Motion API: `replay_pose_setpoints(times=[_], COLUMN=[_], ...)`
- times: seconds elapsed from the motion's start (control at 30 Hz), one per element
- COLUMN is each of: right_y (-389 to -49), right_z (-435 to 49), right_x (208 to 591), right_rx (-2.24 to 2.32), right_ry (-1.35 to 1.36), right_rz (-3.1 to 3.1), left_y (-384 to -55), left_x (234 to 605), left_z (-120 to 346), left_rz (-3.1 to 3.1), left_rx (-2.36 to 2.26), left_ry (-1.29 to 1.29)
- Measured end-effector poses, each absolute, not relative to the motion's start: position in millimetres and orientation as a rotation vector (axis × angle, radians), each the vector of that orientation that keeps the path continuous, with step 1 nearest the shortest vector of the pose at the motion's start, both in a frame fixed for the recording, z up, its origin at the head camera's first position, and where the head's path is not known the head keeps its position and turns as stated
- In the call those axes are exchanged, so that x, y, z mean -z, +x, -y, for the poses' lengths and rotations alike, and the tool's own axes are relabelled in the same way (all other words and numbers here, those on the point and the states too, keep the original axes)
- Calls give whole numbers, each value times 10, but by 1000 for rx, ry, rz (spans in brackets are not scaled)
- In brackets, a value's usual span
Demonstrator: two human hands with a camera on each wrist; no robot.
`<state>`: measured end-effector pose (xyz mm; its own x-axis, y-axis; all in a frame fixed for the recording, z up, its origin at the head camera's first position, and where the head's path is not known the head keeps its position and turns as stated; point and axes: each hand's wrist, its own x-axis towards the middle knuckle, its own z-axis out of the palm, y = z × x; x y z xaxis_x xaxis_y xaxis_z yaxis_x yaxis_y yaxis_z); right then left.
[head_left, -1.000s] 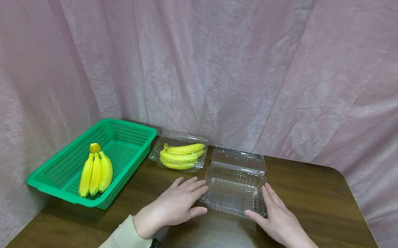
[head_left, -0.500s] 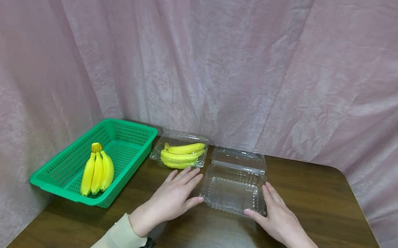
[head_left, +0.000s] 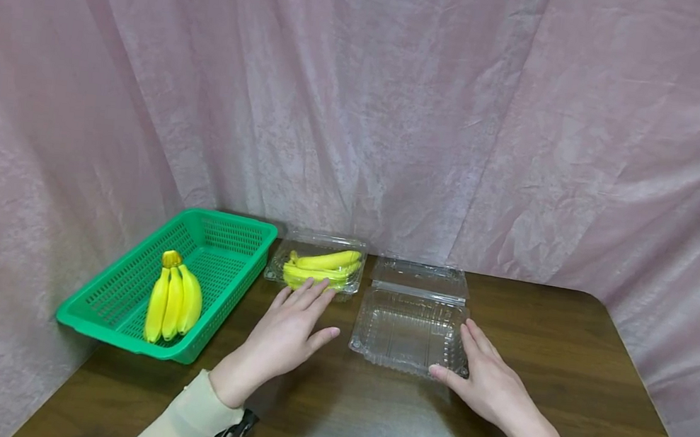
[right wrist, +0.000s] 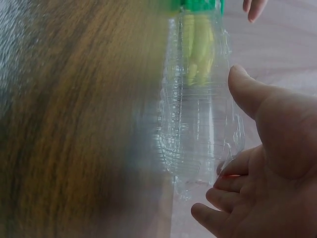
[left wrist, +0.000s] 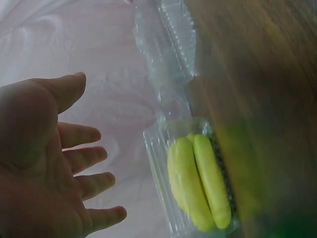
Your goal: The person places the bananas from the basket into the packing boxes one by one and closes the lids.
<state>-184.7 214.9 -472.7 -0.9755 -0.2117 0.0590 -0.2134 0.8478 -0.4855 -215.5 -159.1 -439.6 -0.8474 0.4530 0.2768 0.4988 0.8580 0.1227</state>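
Note:
A clear plastic clamshell box [head_left: 405,335] lies with its lid folded back on the table. Along its right rim rests my right hand [head_left: 489,383], fingers extended and thumb at the front corner; in the right wrist view, the fingertips meet the box's edge [right wrist: 193,144]. My left hand [head_left: 283,332] hovers left of this box with spread fingers, holding nothing. Its fingertips overlap, in the head view, the front of a second clear box [head_left: 277,264] with bananas [head_left: 326,260] inside; whether they touch cannot be told. The left wrist view shows the palm apart from those bananas [left wrist: 198,183].
At the left stands a green plastic basket [head_left: 228,305] with a bunch of bananas [head_left: 173,300] in it. The brown wooden table [head_left: 542,338] ends at a pink curtain [head_left: 425,112] behind and at the sides.
My left hand has moved away from the open box's left side, leftward and slightly back, toward the box of bananas. The right hand has stayed at the open box's right rim.

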Motion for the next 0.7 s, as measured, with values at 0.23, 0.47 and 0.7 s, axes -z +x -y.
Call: replay_pose_setpoints(times=[0.23, 0.47, 0.7], right_y=[-1845, -1856, -1844], right_z=[-2161, -2165, -2155], right_x=[4725, 4726, 4753], right_rx=[-788, -796, -812], right_ry=[366, 351, 345], right_rz=[3004, 3003, 2997], left_y=[-2174, -2213, -2213], left_x=[4315, 4249, 4212], left_z=[1703, 1843, 2026], left_rz=[2743, 2736, 2720], left_rx=[295, 324, 347], left_ry=[-657, -585, -524])
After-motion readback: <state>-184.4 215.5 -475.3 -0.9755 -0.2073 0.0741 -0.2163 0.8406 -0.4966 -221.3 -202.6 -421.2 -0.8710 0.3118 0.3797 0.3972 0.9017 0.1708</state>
